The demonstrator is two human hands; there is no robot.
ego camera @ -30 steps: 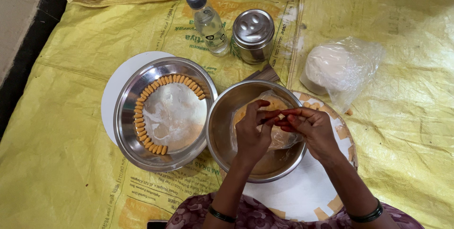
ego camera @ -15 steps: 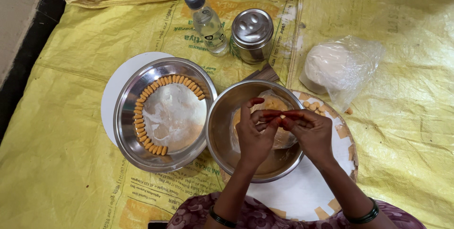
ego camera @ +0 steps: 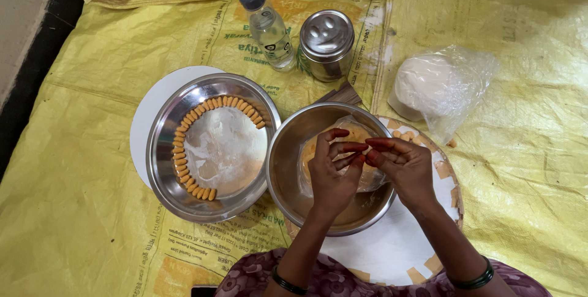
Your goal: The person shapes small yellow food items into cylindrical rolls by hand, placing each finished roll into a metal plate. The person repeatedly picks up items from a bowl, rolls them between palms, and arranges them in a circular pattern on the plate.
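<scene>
Hovering over a steel bowl point(ego camera: 288, 168), the left hand point(ego camera: 331, 174) and right hand point(ego camera: 401, 168) meet fingertip to fingertip, fingers curled and pinched; whatever sits between them is too small to make out. Orange dough in a plastic bag point(ego camera: 318, 147) lies in the bowl beneath the hands. At 9 o'clock, touching the bowl's rim, a steel plate point(ego camera: 162, 150) carries a curved row of orange dough pieces point(ego camera: 184, 168). Both forearms are cut off at the lower edge.
</scene>
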